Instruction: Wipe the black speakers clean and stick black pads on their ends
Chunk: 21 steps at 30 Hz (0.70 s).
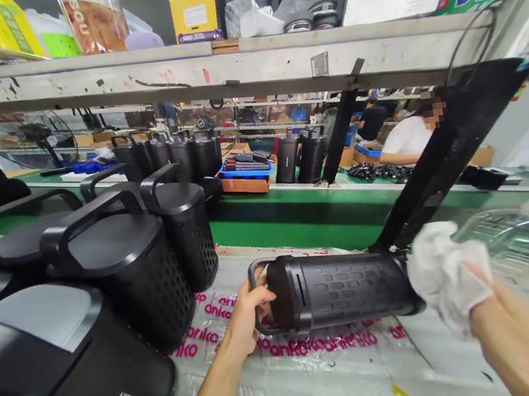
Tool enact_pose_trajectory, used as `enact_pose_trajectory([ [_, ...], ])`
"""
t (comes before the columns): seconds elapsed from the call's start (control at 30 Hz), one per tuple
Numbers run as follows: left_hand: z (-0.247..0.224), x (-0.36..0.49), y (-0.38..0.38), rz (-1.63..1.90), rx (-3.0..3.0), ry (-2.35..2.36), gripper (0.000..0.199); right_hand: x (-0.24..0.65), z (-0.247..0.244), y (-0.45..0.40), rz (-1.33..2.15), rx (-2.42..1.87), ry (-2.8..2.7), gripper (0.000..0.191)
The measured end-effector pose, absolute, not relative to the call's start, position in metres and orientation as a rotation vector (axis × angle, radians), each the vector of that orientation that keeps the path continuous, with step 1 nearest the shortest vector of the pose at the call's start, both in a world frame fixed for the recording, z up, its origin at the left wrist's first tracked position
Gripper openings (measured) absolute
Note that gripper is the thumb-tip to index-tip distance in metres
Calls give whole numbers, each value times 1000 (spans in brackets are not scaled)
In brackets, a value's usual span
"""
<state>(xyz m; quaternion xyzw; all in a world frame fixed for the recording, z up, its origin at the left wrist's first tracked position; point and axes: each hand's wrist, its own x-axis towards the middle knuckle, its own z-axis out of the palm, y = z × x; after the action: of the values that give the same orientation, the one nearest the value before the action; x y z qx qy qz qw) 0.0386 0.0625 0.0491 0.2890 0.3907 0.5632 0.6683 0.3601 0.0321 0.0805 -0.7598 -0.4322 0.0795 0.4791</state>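
Your left hand (pixel 246 316) is closed around the handle end of a black cylindrical speaker (pixel 335 291) that lies on its side on the plastic-covered surface (pixel 326 384), near the middle of it. Your right hand (pixel 498 321) is bunched around a white cloth (pixel 447 275), which is pressed against the speaker's other end. A clear plastic bottle (pixel 520 240) lies just behind the cloth. More black speakers (pixel 150 244) stand upright to your left.
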Motion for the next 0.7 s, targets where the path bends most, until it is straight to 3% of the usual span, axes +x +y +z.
enact_pose_trajectory([
  [0.2,49,39,65,1294,651,818,54,302,88,16,-170,-1793,-1227,47],
  [0.3,46,38,65,1300,662,819,56,245,79,17,-200,-1476,-1473,40],
  [0.47,38,37,68,1296,664,827,49,177,43,7,-162,-1020,-2041,65],
  [0.53,39,37,69,1290,652,823,56,186,28,-10,18,-977,-2063,61],
  [0.63,44,37,69,1303,653,820,66,233,4,-36,649,-1130,-1785,34],
  [0.7,46,36,69,1306,670,824,66,276,-14,-46,1046,-1314,-1312,44],
])
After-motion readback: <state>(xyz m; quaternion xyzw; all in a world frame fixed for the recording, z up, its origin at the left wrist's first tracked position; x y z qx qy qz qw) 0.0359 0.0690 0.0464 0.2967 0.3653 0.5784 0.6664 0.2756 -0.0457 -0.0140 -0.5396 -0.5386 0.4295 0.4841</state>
